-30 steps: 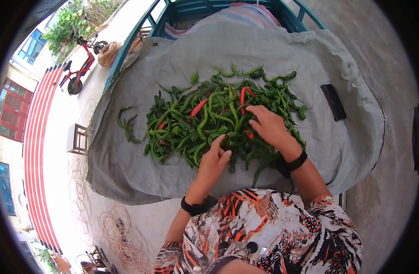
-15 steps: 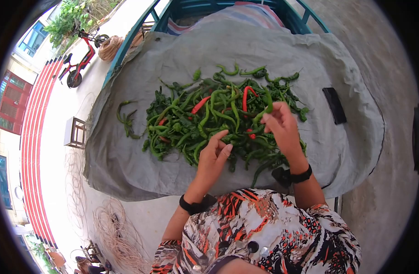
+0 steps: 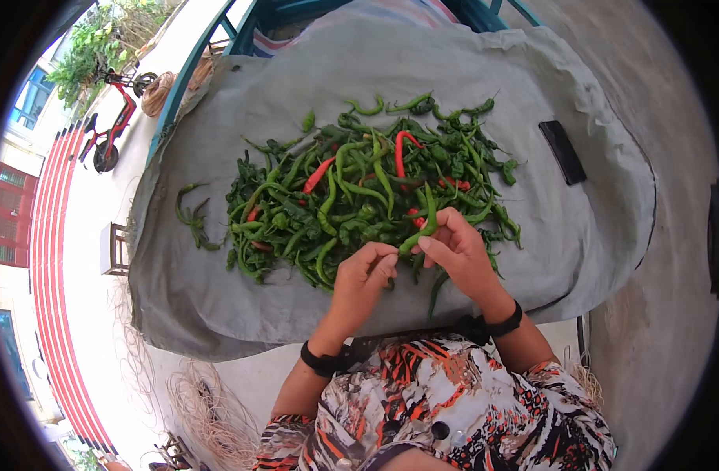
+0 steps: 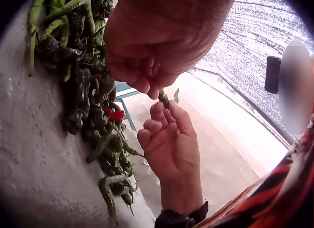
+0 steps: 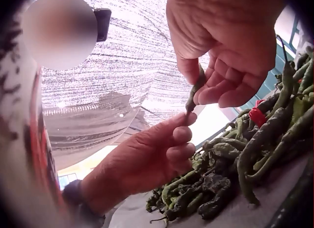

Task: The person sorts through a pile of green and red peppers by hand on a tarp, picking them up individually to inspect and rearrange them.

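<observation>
A curved green chili pepper (image 3: 431, 210) is pinched between the thumb and fingers of my right hand (image 3: 463, 259). My left hand (image 3: 358, 289) meets it at the lower end, thumb and fingertip pinching the thin tip, as the right wrist view shows with the pepper (image 5: 196, 92) stretched between both hands. Both hands are held over the near edge of a heap of green chili peppers (image 3: 293, 235). Among them lie a few red chili peppers, one long and bent (image 3: 400, 157), another straighter (image 3: 318, 174).
The heap lies on a grey cloth (image 3: 218, 298) spread over a teal cart (image 3: 185, 82). A black phone (image 3: 562, 153) rests on the cloth at the right. Several peppers (image 3: 193, 220) lie apart at the left. Beyond stand a stool (image 3: 114, 250) and a red scooter (image 3: 116, 125).
My right hand lifted a green pepper off the heap and brought it left and down toward my left hand. The left hand now pinches its tip. The head view has shifted slightly.
</observation>
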Action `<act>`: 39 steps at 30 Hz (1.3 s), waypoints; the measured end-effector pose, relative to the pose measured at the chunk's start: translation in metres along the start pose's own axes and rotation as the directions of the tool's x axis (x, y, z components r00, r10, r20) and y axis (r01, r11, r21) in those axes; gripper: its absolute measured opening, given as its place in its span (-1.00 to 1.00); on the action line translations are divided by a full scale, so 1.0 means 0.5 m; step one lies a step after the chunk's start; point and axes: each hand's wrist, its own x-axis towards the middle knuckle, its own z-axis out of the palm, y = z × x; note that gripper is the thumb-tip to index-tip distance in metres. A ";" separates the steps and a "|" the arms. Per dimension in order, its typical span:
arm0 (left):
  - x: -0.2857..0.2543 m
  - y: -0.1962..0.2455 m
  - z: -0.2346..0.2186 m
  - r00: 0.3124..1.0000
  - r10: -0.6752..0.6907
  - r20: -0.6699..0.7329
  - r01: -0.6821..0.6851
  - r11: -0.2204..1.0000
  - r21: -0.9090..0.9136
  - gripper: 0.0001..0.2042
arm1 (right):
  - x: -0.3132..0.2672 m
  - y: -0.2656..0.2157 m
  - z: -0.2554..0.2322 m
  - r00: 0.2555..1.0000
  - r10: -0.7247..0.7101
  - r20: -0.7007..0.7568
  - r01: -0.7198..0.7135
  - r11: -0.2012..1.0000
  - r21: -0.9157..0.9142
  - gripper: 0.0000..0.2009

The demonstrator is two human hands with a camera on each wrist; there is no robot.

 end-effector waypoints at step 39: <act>-0.002 -0.083 0.038 0.943 0.272 -0.193 -0.296 0.948 -0.113 -0.74 | -0.032 0.050 -0.013 0.768 -0.568 0.295 0.553 0.356 -0.754 -0.76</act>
